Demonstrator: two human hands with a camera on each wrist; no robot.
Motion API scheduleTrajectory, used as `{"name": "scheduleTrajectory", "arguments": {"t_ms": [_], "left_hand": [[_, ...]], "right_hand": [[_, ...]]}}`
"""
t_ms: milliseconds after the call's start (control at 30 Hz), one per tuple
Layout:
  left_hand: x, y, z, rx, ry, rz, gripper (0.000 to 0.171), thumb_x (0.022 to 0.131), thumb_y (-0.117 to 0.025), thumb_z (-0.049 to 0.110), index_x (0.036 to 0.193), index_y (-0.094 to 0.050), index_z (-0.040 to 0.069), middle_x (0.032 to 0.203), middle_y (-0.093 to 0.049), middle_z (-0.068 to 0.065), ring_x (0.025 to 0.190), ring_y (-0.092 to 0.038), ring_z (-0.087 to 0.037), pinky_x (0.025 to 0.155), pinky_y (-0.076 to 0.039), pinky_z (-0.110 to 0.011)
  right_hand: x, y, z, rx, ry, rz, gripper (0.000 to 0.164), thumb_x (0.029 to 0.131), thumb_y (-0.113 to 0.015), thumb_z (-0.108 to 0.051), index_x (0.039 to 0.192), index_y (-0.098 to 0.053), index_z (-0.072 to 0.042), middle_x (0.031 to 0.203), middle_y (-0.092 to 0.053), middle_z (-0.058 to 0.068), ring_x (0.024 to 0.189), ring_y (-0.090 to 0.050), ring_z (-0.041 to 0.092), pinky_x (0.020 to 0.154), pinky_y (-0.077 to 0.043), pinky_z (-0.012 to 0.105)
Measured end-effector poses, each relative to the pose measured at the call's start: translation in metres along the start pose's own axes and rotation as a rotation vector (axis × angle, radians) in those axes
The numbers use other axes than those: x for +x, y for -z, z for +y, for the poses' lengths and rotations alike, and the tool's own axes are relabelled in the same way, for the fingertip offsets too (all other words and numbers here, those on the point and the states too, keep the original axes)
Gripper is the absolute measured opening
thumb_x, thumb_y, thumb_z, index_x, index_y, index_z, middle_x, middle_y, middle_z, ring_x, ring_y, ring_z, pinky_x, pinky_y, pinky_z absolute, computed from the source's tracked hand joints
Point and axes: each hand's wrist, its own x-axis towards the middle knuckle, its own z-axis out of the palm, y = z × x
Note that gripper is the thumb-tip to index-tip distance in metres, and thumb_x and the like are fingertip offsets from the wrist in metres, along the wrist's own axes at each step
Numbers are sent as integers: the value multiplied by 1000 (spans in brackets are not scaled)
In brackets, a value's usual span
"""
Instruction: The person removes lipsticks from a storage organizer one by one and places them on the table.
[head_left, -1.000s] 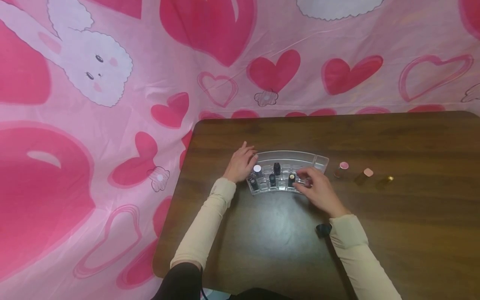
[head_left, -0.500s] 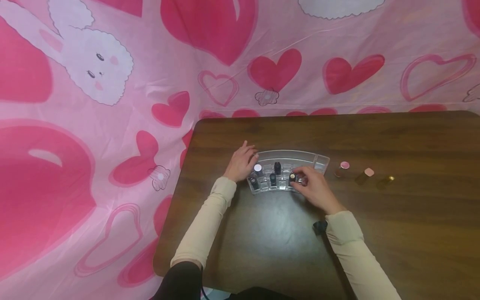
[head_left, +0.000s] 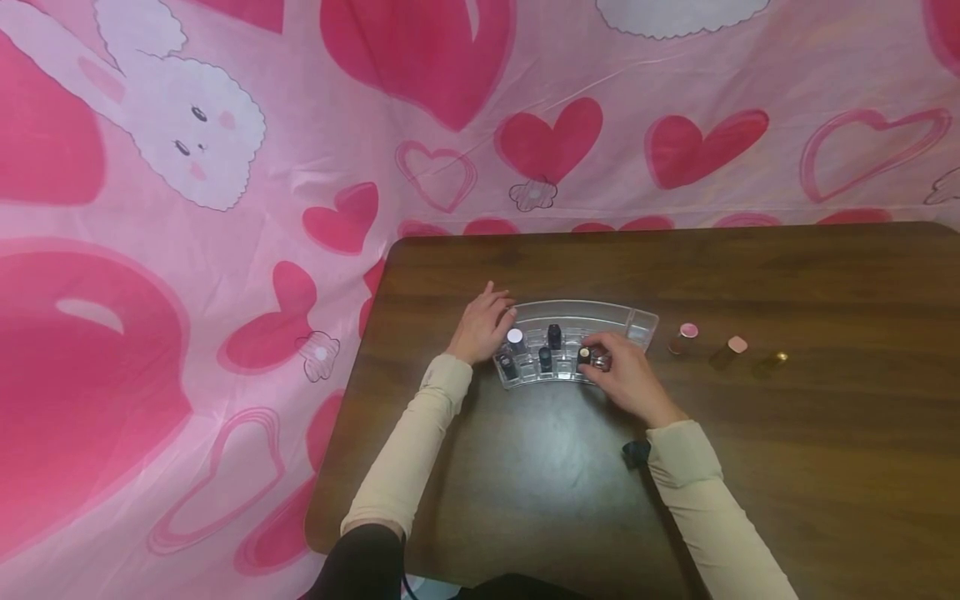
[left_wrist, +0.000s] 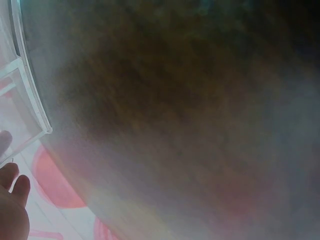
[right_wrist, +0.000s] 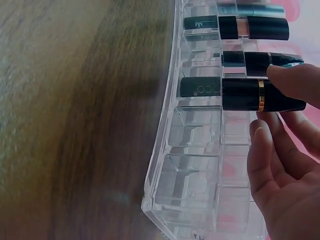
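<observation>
Right hand (head_left: 628, 375) pinching black gold-banded lipstick tube (right_wrist: 242, 94), tube upright in clear curved lipstick organizer (head_left: 573, 310), left hand (head_left: 480, 329) at organizer's left end, fingers extended.

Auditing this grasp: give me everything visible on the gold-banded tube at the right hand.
The tube is black, slightly glossy and plastic-looking, with a narrow gold band and, in the head view, a pale round top. Lettering on its lower part is only partly legible. It stands upright in a front-row slot of the clear organizer, its lower end showing through the front wall. The right hand pinches it above the band.
</observation>
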Motion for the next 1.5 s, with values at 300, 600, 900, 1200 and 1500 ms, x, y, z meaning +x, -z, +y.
{"name": "scheduleTrajectory", "arguments": {"t_ms": [300,600,900,1200,1500], "left_hand": [[0,1,1,16,-3,4,49,101,-33,43,130,-59,13,149,-46,-5,151,-17,-22,121,-22,-44],[0,2,1,12,-10,11,48,101,-34,43,129,-59,12,148,-47,-7,150,-19,-24,120,-23,-45],[0,1,1,6,-9,9,49,101,-34,43,130,-59,12,148,-47,-7,150,-18,-23,121,-22,-45],[0,2,2,-3,9,0,49,101,-34,44,131,-59,13,149,-46,-6,151,-17,-22,121,-22,-45],[0,1,2,6,5,9,49,101,-34,43,130,-59,13,148,-47,-6,151,-18,-22,120,-23,-44]], "right_hand": [[1,-1,-1,-17,-19,-9,35,81,-73,-8,113,-64,-1,99,-65,16,80,-55,28,70,-41,34],[1,-3,0,-35,0,5,32,80,-73,-8,111,-64,-2,102,-65,16,86,-54,29,75,-41,38],[0,-3,0,-38,11,12,31,80,-73,-8,110,-64,-3,100,-65,15,83,-53,27,72,-41,36],[-1,-3,0,-36,8,10,29,81,-72,-9,109,-64,-4,99,-64,13,82,-53,26,71,-41,35],[-1,-5,1,-18,15,22,28,81,-73,-8,108,-65,-4,97,-64,13,81,-53,26,71,-41,34]]}}
